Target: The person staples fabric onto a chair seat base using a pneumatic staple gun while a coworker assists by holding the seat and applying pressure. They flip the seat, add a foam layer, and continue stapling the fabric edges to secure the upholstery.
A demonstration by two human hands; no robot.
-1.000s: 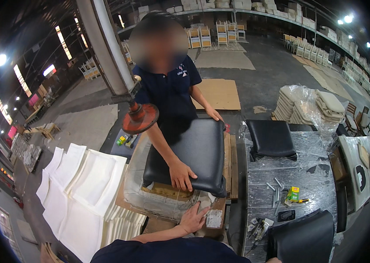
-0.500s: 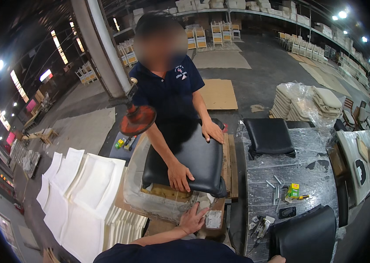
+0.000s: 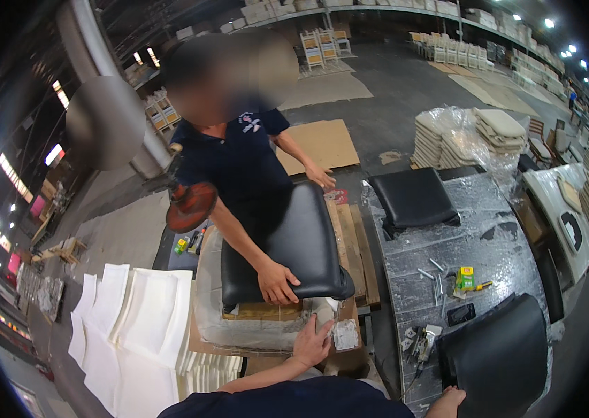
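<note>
My left hand (image 3: pixel 312 341) rests with fingers spread on the near edge of a plastic-wrapped work block (image 3: pixel 239 327), beside a small white piece (image 3: pixel 344 334). On the block lies a black seat cushion (image 3: pixel 308 244). A co-worker in a dark shirt stands opposite and presses one hand (image 3: pixel 277 282) on the cushion's near edge and the other hand (image 3: pixel 321 177) at its far corner. Only part of my right hand (image 3: pixel 448 400) shows at the bottom edge, against the rim of a second black cushion (image 3: pixel 500 355); its grip is hidden.
A foil-covered table (image 3: pixel 490 230) on the right carries a third black cushion (image 3: pixel 413 198), loose screws (image 3: pixel 432 272), a small yellow-green box (image 3: pixel 464 277) and a tool (image 3: pixel 423 338). White moulded panels (image 3: pixel 141 327) are stacked at left. Wrapped cushion stacks (image 3: pixel 462 139) stand behind.
The co-worker's far hand slid along the cushion's far right corner and the cushion shifted a little. My left hand stayed at the block's near edge.
</note>
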